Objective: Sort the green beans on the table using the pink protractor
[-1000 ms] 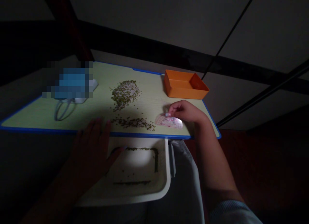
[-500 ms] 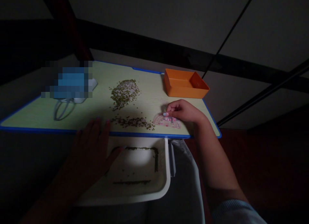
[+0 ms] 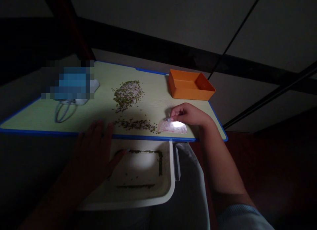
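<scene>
**Right hand [image 3: 187, 114] pinched a clear protractor [image 3: 165, 126] above the table [image 3: 155, 91]**

Its thumb and bent fingers had hold of the protractor's upper edge, just right of a scattered row of seeds [image 3: 138, 125], near the table's front edge. Behind that row lay a seed pile [image 3: 128, 94]; an orange box [image 3: 190, 94] stood behind the right hand. The left hand [image 3: 95, 150] was open, fingers extended at the table's edge and thumb over a white tray [image 3: 170, 190]; whether it touched the tray could not be told.
</scene>
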The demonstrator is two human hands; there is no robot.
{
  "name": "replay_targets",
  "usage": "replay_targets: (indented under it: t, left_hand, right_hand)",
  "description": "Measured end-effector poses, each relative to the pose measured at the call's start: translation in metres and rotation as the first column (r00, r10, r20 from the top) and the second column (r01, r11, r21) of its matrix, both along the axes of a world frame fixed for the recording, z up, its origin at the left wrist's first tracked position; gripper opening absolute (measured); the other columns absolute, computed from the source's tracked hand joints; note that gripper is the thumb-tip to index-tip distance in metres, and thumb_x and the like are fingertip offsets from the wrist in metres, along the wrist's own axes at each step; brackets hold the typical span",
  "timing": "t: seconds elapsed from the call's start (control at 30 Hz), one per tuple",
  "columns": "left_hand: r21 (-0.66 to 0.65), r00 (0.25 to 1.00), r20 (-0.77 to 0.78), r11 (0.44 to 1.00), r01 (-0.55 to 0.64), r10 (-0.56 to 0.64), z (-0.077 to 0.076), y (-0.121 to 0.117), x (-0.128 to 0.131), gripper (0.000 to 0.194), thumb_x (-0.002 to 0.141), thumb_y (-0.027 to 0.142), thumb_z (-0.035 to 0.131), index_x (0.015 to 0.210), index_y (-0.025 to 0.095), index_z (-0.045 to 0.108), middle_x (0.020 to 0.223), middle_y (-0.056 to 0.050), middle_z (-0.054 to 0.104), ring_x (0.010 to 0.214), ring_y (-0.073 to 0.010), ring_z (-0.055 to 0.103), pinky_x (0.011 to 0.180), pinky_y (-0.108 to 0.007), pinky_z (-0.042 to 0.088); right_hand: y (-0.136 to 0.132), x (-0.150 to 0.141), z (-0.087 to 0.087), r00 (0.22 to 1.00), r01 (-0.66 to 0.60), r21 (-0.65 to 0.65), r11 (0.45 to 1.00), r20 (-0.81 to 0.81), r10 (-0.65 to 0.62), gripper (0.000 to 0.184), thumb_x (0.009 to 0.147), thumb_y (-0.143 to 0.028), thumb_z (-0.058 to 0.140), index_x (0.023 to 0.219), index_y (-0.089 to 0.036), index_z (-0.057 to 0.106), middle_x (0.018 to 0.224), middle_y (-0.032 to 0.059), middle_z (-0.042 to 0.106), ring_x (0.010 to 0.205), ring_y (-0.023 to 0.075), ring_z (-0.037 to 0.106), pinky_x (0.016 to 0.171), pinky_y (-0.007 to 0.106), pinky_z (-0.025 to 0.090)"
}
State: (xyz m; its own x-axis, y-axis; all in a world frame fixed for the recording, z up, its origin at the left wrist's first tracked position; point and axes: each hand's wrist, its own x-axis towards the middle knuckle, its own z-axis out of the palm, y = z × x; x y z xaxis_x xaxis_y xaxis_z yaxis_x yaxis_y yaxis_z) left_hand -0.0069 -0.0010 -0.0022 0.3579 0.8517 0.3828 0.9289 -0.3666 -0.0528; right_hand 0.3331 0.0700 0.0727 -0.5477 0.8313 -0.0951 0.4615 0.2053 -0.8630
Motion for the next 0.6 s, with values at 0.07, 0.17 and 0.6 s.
replay_targets:
  t: [0.07,0.17,0.6]
  left_hand:
    - [-0.004,1.0,0.008,1.0,-0.005,0.005,0.0001,-0.0004,0.0002,0.081,0.087,0.06,0.027,0.148,0.006,0.024,0.153,-0.03,0.034,0.145,-0.0434,0.032,0.113,-0.063,0.031]
    - [-0.027,1.0,0.015,1.0,-0.002,0.003,0.001,-0.0008,0.0008,0.082,0.086,0.061,0.027,0.147,0.004,0.028,0.153,-0.031,0.035,0.145,-0.0432,0.032,0.114,-0.062,0.031]
    - [-0.067,0.999,0.039,0.997,-0.028,0.03,0.0082,-0.0025,0.0053,0.083,0.085,0.061,0.029,0.146,0.005,0.029,0.153,-0.031,0.035,0.145,-0.0435,0.032,0.115,-0.063,0.03]
  right_hand:
    - [-0.0006,0.0002,0.0009,1.0,-0.001,-0.005,1.0,0.006,0.001,0.024,0.079,-0.037,0.07,0.074,-0.015,0.064,0.063,-0.0033,0.057,0.061,0.0082,0.047,0.061,0.025,0.037]
    - [-0.0011,0.0008,0.0019,0.999,-0.016,-0.007,1.0,0.034,0.017,0.025,0.08,-0.038,0.07,0.073,-0.015,0.064,0.064,-0.0031,0.059,0.061,0.0082,0.048,0.062,0.026,0.037]
    - [-0.0023,0.0025,0.0063,0.993,-0.073,-0.042,0.996,0.091,0.077,0.026,0.079,-0.04,0.07,0.074,-0.015,0.065,0.064,-0.0028,0.06,0.062,0.0093,0.05,0.063,0.026,0.038]
